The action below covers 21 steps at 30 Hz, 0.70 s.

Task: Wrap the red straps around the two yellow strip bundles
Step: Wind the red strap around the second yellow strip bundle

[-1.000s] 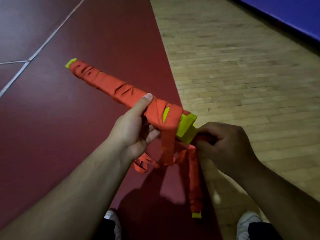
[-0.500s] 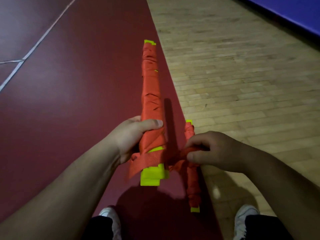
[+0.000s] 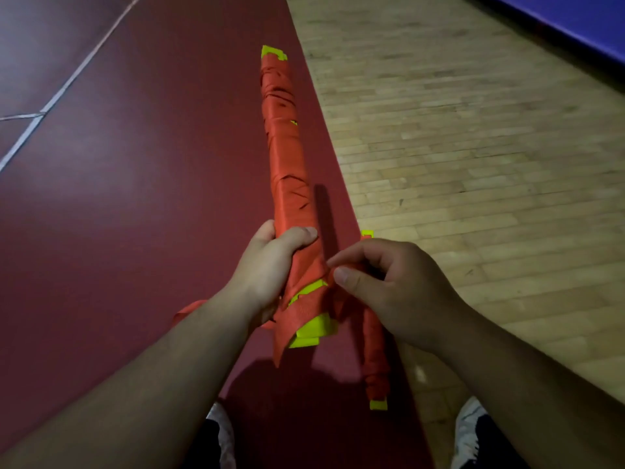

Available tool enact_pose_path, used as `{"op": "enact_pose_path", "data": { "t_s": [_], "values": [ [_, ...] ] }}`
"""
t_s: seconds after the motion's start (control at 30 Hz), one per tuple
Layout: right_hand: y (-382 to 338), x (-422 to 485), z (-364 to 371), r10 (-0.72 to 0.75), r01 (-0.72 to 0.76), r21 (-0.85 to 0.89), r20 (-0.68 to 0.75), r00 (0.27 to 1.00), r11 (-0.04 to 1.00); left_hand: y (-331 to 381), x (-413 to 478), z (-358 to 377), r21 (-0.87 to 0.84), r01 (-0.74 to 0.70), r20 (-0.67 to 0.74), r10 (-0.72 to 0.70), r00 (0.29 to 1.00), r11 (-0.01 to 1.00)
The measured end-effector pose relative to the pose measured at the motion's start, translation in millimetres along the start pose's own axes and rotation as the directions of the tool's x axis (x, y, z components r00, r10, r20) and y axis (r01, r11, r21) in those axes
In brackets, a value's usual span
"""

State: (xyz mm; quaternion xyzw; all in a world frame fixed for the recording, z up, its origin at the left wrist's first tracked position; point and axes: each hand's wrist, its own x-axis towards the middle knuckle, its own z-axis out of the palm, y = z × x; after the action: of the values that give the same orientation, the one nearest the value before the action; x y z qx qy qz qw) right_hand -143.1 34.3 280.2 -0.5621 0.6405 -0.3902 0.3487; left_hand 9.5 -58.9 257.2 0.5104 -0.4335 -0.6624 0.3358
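Head view | red mat (image 3: 142, 204) | wood floor (image 3: 473, 157) | blue wall (image 3: 575, 18)

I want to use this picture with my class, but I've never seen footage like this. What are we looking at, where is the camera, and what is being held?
There is no machine here: a person wears a camera on the head, looking down at their own bare hands. The left hand grips a long yellow strip bundle, almost fully wrapped in red strap. The right hand pinches the loose strap near the bundle's close end. A second wrapped bundle lies on the dark red floor, partly hidden by the right hand. Pale wooden flooring runs alongside, and the person's shoes show below.
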Motion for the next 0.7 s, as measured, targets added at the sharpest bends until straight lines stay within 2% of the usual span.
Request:
{"op": "enact_pose_path", "data": {
  "t_s": [0.07, 0.13, 0.3, 0.4, 0.5, 0.57, 0.7],
  "values": [
    [-2, 1, -3, 0.003, -0.001, 0.073, -0.026, 1.0, 0.997, 2, -2, 4, -0.168, 0.087, 0.08, -0.075, 0.994, 0.982],
    [-4, 1, -6, 0.016, -0.015, 0.077, -0.018, 1.0, 0.997, 0, -2, 7, -0.211, 0.147, 0.107, -0.126, 0.986, 0.967],
    [-10, -5, -4, 0.051, -0.053, 0.061, 0.033, 0.998, 0.997, -12, 2, 11, -0.275, 0.253, 0.026, -0.256, 0.966, 0.928],
    [-12, -13, 2, 0.053, -0.037, -0.147, 0.107, 0.993, 0.989, -28, 15, 6, -0.31, 0.272, -0.05, -0.301, 0.952, 0.911],
    [-11, -15, 9, 0.014, 0.05, -0.342, 0.183, 0.983, 0.938, -26, 10, 6, -0.313, 0.243, -0.168, -0.305, 0.937, 0.918],
    [-7, -14, 11, -0.035, 0.114, -0.42, 0.192, 0.981, 0.9, -29, 8, 6, -0.295, 0.232, -0.186, -0.294, 0.937, 0.927],
    [3, -12, 20, -0.257, 0.319, -0.626, 0.192, 0.947, 0.712, -30, 7, 5, -0.211, 0.234, -0.181, -0.274, 0.945, 0.949]
  ]
}}
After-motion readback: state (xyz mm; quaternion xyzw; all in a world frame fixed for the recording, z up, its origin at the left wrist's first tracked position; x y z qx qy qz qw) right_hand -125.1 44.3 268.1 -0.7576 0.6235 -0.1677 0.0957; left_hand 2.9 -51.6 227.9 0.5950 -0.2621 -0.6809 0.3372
